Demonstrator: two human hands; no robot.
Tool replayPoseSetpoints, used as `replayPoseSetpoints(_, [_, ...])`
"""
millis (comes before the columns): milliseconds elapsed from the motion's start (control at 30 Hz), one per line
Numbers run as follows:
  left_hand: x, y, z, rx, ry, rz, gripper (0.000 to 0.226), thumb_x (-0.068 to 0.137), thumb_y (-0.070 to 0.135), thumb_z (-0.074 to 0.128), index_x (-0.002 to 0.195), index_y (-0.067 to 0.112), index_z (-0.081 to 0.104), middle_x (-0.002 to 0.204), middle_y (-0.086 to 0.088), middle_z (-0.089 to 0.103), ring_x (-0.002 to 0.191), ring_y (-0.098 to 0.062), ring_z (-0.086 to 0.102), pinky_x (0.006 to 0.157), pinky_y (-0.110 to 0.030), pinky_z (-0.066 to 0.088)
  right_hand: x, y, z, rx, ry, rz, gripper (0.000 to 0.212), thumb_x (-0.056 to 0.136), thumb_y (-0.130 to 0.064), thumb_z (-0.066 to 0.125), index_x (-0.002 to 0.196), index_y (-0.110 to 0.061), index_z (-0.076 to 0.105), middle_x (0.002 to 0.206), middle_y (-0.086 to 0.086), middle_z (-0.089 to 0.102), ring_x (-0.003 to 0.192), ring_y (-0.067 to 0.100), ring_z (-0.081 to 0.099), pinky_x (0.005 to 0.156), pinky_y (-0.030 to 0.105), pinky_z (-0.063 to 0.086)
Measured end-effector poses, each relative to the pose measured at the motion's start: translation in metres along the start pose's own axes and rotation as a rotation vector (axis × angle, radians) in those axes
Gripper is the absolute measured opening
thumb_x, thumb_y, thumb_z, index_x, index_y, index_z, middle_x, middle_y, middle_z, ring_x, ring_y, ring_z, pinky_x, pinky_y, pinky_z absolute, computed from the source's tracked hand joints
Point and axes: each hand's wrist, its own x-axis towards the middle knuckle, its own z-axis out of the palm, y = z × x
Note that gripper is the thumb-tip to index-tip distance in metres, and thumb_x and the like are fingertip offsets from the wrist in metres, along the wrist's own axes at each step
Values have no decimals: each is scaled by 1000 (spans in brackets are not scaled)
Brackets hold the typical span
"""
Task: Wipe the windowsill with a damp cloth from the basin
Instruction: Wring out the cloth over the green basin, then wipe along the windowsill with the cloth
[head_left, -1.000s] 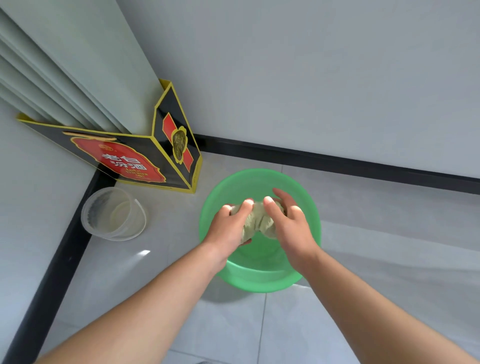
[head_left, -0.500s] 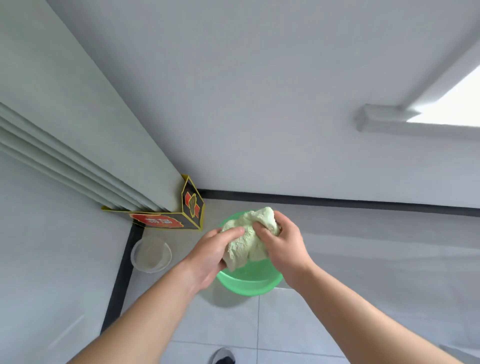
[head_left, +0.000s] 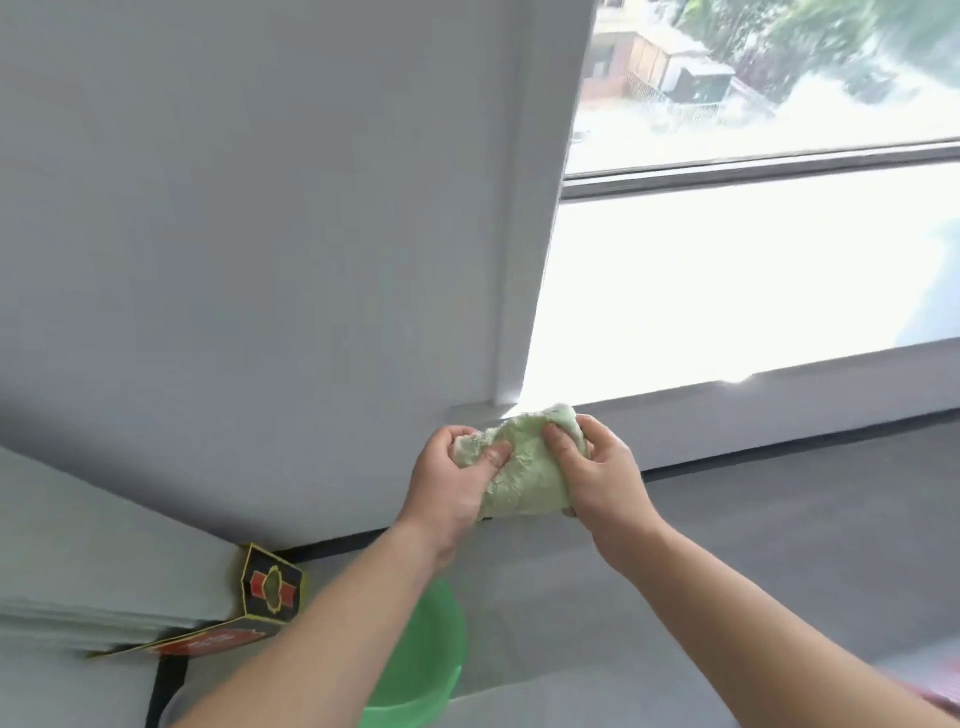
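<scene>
- My left hand (head_left: 451, 480) and right hand (head_left: 605, 467) both grip the bunched green cloth (head_left: 522, 480) at the centre of the frame, fingers and thumbs curled into it.
- The cloth is at the left end of the windowsill (head_left: 779, 408); I cannot tell if it touches.
- The green basin (head_left: 428, 670) stands on the floor at bottom centre, near a black box (head_left: 271, 587).

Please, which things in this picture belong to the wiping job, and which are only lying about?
Belong to the job:
- cloth, gripped by left hand and right hand
- windowsill
- green basin on the floor

Only lying about:
- black-and-red box
- grey boards stacked beside the box
</scene>
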Motion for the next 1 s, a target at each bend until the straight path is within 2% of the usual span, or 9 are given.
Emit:
replayPoseSetpoints(133, [32, 27, 83, -43, 1, -43, 37, 82, 37, 80, 107, 14, 65, 104, -8, 74, 81, -16, 71, 58, -23, 49, 51, -20, -78, 22, 15, 46, 13, 94, -33, 64, 97, -22, 70, 93, 8, 75, 83, 23, 73, 68, 38, 59])
replayPoseSetpoints(200, [51, 33, 118, 11, 56, -46, 48, 81, 54, 74, 106, 14, 65, 103, -6, 74, 85, -17, 71, 68, -31, 55, 84, -29, -115, 28, -42, 106, 21, 93, -33, 65, 104, -15, 67, 98, 11, 75, 89, 28, 73, 76, 43, 61])
replayPoseSetpoints(267, [66, 36, 148, 116, 118, -27, 56, 82, 66, 64, 102, 14, 62, 101, -6, 72, 91, -21, 68, 81, -41, 56, 113, -36, -145, 33, -108, 143, 26, 94, -30, 64, 108, -8, 63, 99, 13, 74, 86, 29, 73, 73, 41, 60])
replayPoseSetpoints(400, [99, 42, 196, 119, 210, 55, 43, 99, 47, 50, 80, 9, 44, 71, -5, 50, 65, -18, 46, 58, -29, 38, 170, -44, -181, -81, -119, 60, 20, 96, -35, 61, 98, -15, 66, 87, 6, 75, 75, 21, 70, 68, 38, 57])
replayPoseSetpoints(500, [134, 45, 222, 39, 289, 56, 38, 100, 44, 49, 79, 14, 45, 73, -2, 51, 64, -18, 49, 56, -30, 41, 216, -41, -187, -98, -92, 3, 16, 97, -33, 60, 95, -19, 68, 84, 4, 75, 73, 16, 71, 68, 30, 58])
replayPoseSetpoints(567, [165, 45, 232, -21, 303, 2, 31, 100, 41, 51, 86, 14, 49, 82, -3, 57, 68, -17, 55, 55, -27, 45, 251, -35, -188, -72, -90, -3, 12, 97, -29, 61, 94, -20, 68, 84, 5, 75, 73, 18, 70, 69, 34, 58])
replayPoseSetpoints(700, [226, 45, 239, -53, 278, -73, 21, 96, 38, 54, 104, 19, 54, 104, -9, 66, 91, -24, 66, 76, -41, 58, 322, -21, -182, -30, -132, 42, 8, 98, -22, 60, 99, -19, 68, 88, 5, 73, 72, 20, 66, 65, 36, 55])
replayPoseSetpoints(867, [294, 31, 236, -41, 307, -102, 48, 75, 60, 67, 92, 15, 68, 82, -5, 74, 79, -27, 72, 78, -46, 60, 407, -11, -156, -106, -177, -16, 9, 95, -23, 64, 100, -18, 70, 88, 0, 75, 72, 12, 66, 69, 32, 55])
replayPoseSetpoints(1000, [341, 28, 231, 28, 501, -78, 28, 82, 44, 74, 89, 20, 62, 80, 2, 69, 74, -19, 66, 66, -28, 53, 463, -15, -136, -127, -288, 48, 21, 90, -32, 70, 108, -21, 68, 99, 6, 71, 75, 17, 65, 66, 32, 52])
